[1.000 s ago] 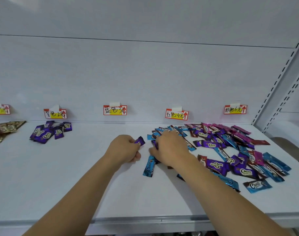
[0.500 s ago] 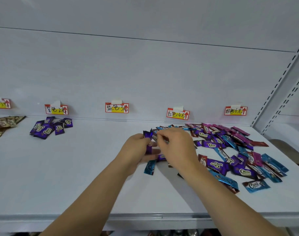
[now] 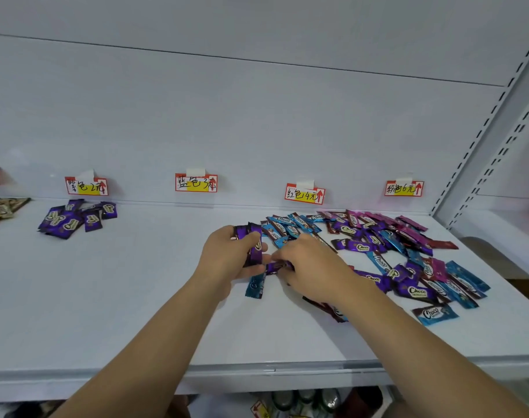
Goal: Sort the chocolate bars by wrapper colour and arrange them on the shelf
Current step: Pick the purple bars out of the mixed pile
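The left hand (image 3: 230, 254) gripped a small bunch of purple bars (image 3: 251, 241) standing roughly upright, long axes pointing toward the back of the shelf (image 3: 136, 297). The right hand (image 3: 311, 267) pinched one more purple bar (image 3: 276, 267), which lay crosswise with its free end just beside the left fingers. The purple pile (image 3: 73, 220) lay well apart to the left, on the left hand's side, so that hand was judged better placed to carry the bunch there.
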`<state>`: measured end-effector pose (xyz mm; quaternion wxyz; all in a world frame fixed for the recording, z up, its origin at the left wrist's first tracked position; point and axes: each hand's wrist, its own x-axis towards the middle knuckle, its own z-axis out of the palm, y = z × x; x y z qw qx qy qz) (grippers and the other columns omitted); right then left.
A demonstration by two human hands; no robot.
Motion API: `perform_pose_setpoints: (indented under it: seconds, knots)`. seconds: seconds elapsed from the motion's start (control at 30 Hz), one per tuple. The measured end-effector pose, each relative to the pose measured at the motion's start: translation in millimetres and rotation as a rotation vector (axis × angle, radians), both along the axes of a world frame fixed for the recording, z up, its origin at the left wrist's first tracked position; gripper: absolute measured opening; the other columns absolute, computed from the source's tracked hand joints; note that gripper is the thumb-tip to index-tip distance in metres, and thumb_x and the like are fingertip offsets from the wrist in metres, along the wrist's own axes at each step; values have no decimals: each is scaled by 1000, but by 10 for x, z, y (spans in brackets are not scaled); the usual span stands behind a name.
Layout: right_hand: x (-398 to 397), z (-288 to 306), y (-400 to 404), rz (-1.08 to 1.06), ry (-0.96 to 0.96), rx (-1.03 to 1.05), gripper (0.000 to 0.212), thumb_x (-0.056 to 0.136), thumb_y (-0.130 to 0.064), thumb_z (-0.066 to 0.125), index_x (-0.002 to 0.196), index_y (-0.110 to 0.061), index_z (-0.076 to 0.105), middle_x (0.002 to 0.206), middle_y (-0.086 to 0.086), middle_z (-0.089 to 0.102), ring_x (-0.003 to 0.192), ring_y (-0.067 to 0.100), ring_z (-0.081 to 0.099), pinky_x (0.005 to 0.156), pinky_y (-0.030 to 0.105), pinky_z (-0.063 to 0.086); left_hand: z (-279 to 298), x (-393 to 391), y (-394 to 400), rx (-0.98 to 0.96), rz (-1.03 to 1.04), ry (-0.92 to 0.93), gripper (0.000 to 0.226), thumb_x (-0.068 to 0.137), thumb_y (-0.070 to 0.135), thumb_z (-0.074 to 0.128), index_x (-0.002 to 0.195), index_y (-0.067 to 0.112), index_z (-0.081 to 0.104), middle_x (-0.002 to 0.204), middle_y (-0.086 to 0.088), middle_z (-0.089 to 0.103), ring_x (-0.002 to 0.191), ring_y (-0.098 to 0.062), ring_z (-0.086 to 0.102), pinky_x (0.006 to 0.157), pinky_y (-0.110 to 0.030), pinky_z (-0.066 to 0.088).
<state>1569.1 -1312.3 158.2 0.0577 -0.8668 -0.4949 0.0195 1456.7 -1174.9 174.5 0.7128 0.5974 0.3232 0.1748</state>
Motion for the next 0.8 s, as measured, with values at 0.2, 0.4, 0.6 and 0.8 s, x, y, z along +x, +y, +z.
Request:
perform_pose_setpoints:
  seconds: [0.2, 0.4, 0.6, 0.8]
  knots:
    - [56, 211, -34, -194, 240, 225, 26, 95, -22, 72, 118, -31, 74, 105, -13, 72, 93, 4, 63, 78, 18, 49, 3, -53, 40, -34, -23, -13, 16, 100, 9, 66, 114, 15, 61, 100, -10, 78, 82, -22, 79, 66, -36, 66]
    - [-74, 386, -101, -352, 731, 753, 12, 92, -16, 78, 102, -23, 79, 85, -1, 79, 72, 12, 74, 70, 28, 60, -24, 5, -129, -76, -132, -127, 28, 98, 26, 72, 121, 11, 66, 105, -13, 78, 90, -27, 79, 79, -44, 65]
    - [-21, 256, -254, -387, 250, 516, 18, 98, -20, 67, 110, -28, 78, 103, -10, 77, 86, 5, 70, 82, 24, 56, -84, 92, -212, -3, -29, -81, 24, 95, 18, 76, 115, 13, 66, 99, -11, 79, 81, -23, 80, 65, -35, 65]
    - [-51, 24, -203, -378, -70, 43, 34, 98, -49, 63, 120, -26, 71, 114, 1, 65, 102, 20, 59, 83, 36, 57, -138, 55, -133, -50, -26, -29, 37, 93, 15, 77, 126, 13, 61, 110, -13, 75, 82, -24, 80, 72, -40, 66]
